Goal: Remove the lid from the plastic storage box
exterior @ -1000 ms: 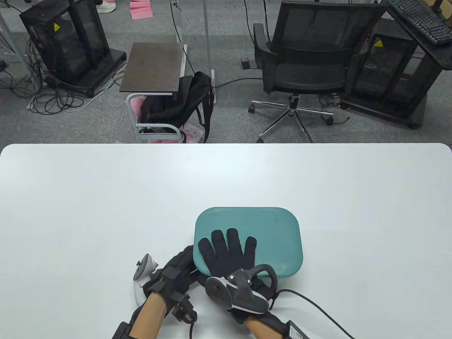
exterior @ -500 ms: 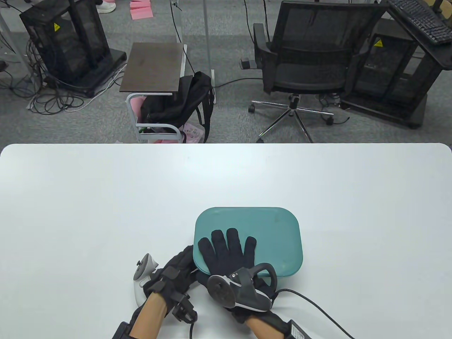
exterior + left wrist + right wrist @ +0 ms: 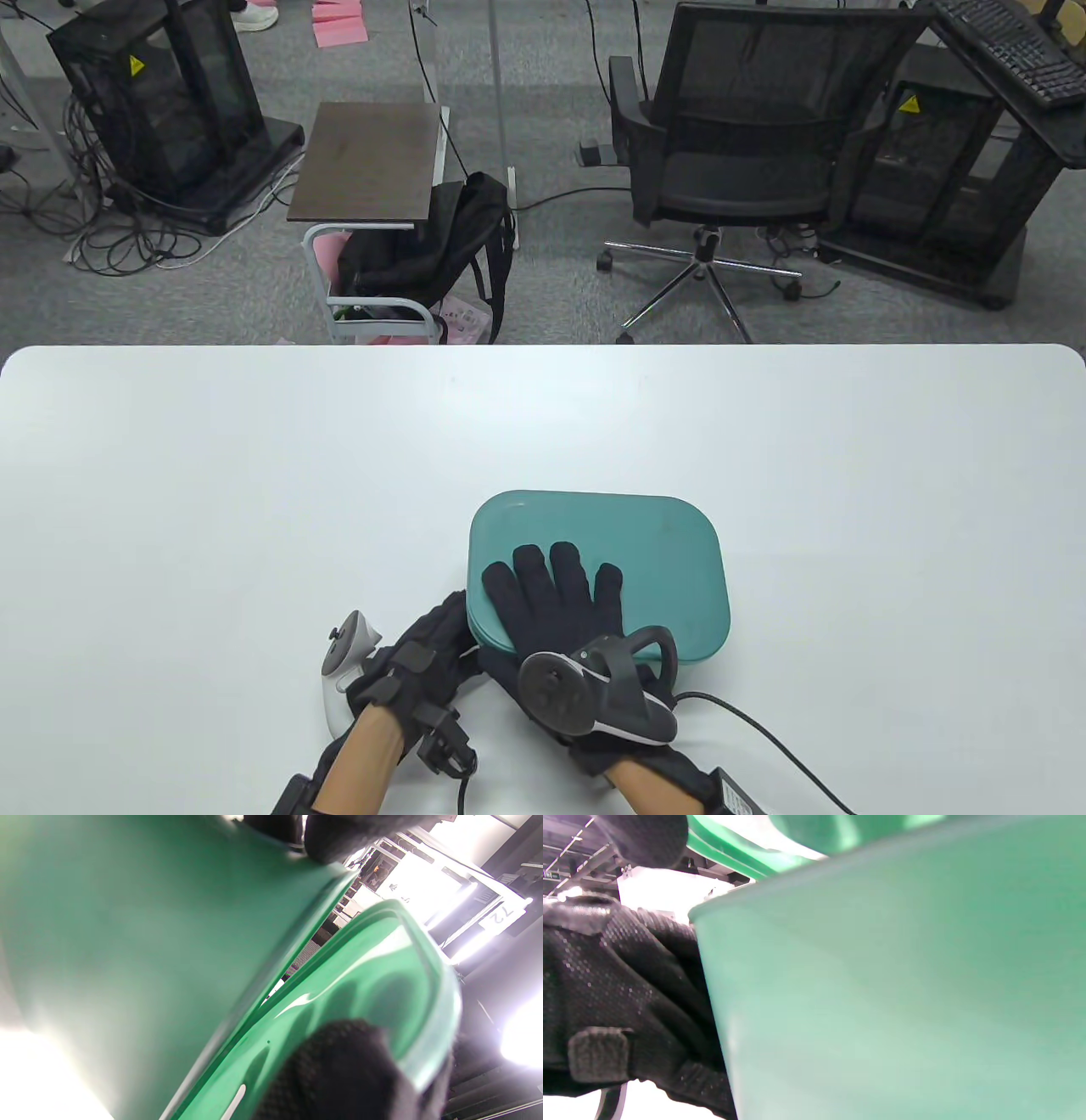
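Observation:
A teal lid [image 3: 662,552] covers a green plastic storage box on the white table, near the front edge. My right hand [image 3: 556,598] lies flat on the lid's near-left part, with its thumb under the rim. My left hand [image 3: 434,638] grips the box's near-left corner. In the left wrist view the box wall [image 3: 127,942] and the lid's underside [image 3: 373,976] stand apart with a gap between them, and a gloved thumb [image 3: 339,1069] is under the lid. In the right wrist view the box wall [image 3: 882,984] fills the frame, with the left glove [image 3: 628,993] beside it.
The white table [image 3: 254,475] spreads to the left, right and behind the box. A black cable [image 3: 764,730] trails from my right wrist across the table. Beyond the far edge stand an office chair [image 3: 738,153] and a small cart with a backpack [image 3: 407,246].
The lid's near-left corner has come up off the box and the lid has tilted. My right hand has shifted a little to the right with it. My left hand has stayed put.

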The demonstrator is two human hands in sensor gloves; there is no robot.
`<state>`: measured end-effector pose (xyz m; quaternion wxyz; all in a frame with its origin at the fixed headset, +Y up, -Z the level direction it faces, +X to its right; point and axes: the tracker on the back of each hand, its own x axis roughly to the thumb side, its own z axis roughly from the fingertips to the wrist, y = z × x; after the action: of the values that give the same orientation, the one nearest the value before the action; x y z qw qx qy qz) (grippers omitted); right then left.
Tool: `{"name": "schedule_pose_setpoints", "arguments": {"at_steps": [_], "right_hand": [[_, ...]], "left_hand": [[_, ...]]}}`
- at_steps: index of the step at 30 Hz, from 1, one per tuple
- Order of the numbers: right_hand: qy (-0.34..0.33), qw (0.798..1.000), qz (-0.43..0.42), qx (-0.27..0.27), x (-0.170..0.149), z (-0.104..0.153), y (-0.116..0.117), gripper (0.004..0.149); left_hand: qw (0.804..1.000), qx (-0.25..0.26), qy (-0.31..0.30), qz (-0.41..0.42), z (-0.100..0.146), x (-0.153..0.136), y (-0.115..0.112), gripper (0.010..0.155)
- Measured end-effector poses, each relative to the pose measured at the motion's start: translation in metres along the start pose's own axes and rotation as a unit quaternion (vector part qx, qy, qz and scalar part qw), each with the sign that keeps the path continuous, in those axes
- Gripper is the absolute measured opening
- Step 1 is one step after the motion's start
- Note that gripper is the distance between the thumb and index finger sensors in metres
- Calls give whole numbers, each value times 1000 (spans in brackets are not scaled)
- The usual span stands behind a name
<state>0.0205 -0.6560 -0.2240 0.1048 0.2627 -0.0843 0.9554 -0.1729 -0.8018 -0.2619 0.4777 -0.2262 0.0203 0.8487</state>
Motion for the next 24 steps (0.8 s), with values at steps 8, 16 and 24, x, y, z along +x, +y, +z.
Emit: {"name": "schedule_pose_setpoints", "arguments": {"at_steps": [8,16,24], "right_hand": [[6,997,12,-74,-5,8,-31,64],[13,982,13,-187,-26,22,-76,50],[37,964,-28,-263,-57,42,-123,49]], "left_hand": [[1000,2,-1,-1,0,-1,0,46],[1000,10,-3,-7,1,-2,-3,46],[1000,15,-4,-6,0,-2,-1,47]]}}
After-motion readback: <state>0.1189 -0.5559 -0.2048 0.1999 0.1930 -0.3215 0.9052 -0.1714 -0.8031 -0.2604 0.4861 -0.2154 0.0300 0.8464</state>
